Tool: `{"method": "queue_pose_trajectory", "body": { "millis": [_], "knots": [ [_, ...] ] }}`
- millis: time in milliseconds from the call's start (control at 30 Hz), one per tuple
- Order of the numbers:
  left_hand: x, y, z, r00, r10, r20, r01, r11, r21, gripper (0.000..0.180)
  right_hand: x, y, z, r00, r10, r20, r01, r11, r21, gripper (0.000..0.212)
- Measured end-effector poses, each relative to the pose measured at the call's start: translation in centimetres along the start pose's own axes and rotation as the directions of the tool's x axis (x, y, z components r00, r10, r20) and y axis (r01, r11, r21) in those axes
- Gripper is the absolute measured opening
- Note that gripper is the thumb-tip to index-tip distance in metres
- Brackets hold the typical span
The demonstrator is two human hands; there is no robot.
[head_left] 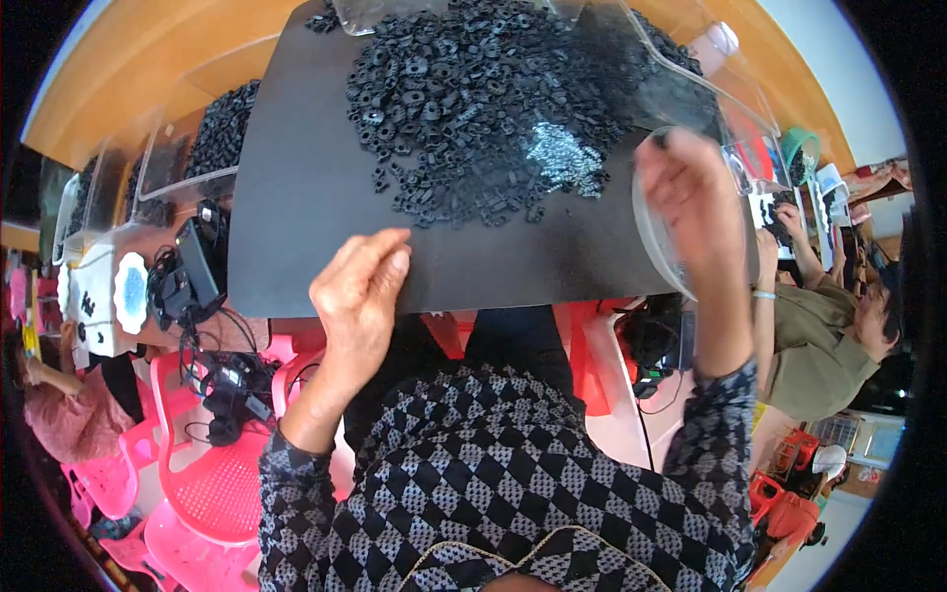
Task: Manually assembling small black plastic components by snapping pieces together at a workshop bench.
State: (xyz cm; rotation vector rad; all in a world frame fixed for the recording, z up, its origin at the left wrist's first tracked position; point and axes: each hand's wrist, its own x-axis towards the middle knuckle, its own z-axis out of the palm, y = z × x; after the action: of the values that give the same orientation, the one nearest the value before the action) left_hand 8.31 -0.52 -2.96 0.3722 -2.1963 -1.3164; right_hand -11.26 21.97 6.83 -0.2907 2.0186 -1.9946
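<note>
A broad heap of small black plastic parts covers the far half of the dark table top. Small shiny silver pieces lie in a patch at the heap's right front. My left hand is at the near edge of the table, fingers curled and thumb pressed against them; whatever it pinches is hidden. Blurred by motion, my right hand is raised over a round clear plastic container at the right. A small black part shows at its fingertips.
Clear bins of black parts stand to the left and far right. A black device with cables sits by the left table edge, near a pink chair. Another person works at the right; one more sits far left.
</note>
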Motion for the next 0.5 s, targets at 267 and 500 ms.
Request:
{"method": "queue_pose_trajectory", "body": {
  "millis": [267, 500],
  "knots": [
    [4.1, -1.3, -1.4, 0.989, 0.113, -0.097, -0.081, 0.955, 0.286, 0.019, 14.7, -5.9, -9.5, 0.842, -0.502, -0.198, 0.238, 0.675, -0.699, 0.038],
    [6.2, -1.7, -1.3, 0.994, 0.104, -0.043, -0.085, 0.945, 0.317, 0.020, 20.8, -4.4, -13.3, 0.767, -0.634, 0.095, 0.198, 0.094, -0.976, 0.043]
  ]
}}
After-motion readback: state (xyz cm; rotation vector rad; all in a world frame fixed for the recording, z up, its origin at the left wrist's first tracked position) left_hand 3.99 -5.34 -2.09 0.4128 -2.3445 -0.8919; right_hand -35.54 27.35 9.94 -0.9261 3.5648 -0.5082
